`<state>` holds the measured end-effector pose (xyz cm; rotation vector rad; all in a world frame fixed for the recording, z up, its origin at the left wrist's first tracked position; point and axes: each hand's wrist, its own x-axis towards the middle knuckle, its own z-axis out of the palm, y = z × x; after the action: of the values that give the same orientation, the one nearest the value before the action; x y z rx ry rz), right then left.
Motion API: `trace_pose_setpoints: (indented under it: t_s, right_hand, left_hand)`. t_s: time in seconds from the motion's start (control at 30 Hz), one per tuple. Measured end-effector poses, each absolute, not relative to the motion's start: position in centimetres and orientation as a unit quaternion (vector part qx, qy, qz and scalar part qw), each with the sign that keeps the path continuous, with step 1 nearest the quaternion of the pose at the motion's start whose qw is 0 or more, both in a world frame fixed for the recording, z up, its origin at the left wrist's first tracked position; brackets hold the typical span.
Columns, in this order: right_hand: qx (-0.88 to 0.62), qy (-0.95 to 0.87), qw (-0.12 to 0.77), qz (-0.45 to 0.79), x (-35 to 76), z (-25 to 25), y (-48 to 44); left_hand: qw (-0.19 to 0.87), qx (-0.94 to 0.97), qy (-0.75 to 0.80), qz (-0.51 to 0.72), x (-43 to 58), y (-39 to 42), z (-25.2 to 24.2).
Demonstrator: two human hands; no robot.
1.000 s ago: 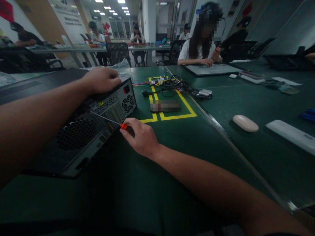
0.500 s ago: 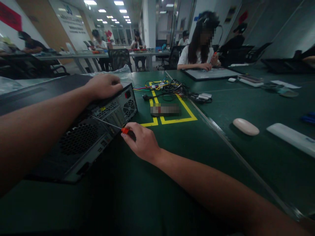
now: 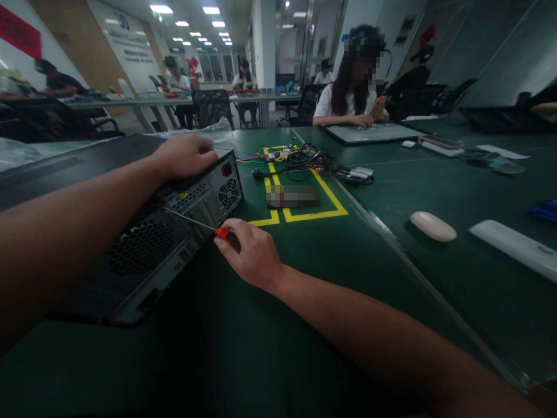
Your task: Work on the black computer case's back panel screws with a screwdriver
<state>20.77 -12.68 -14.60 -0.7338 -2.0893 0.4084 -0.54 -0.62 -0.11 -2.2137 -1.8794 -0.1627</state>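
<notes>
A dark computer case (image 3: 130, 247) lies at the left, its grey rear panel with vents and ports facing me. On its top near the rear edge rests my left hand (image 3: 185, 155), lying open with the far fingers partly hidden. My right hand (image 3: 252, 252) is closed around the handle of a screwdriver (image 3: 222, 233), which is orange near the shaft. The thin metal shaft points left to the rear panel, its tip close under my left forearm. Whether the tip sits in a screw is too small to tell.
A tangle of cables (image 3: 308, 155) lies behind yellow floor-style tape (image 3: 317, 215) with a blurred object inside. To the right are a beige mouse (image 3: 433, 226) and a white long object (image 3: 516, 245). Across the table a person (image 3: 354, 87) works at a flat panel (image 3: 374, 132).
Both hands, the screwdriver and the case hold nearly the same places. The view has shifted very slightly.
</notes>
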Motion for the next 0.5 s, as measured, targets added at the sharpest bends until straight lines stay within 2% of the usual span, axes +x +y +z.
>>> trace_pose_setpoints:
  t_s: [0.5]
  right_hand:
    - [-0.303,-0.832,0.427,0.184,20.62,-14.33,-12.72]
  left_hand:
    - [0.109,-0.754,-0.644,-0.068,-0.44,-0.71,-0.09]
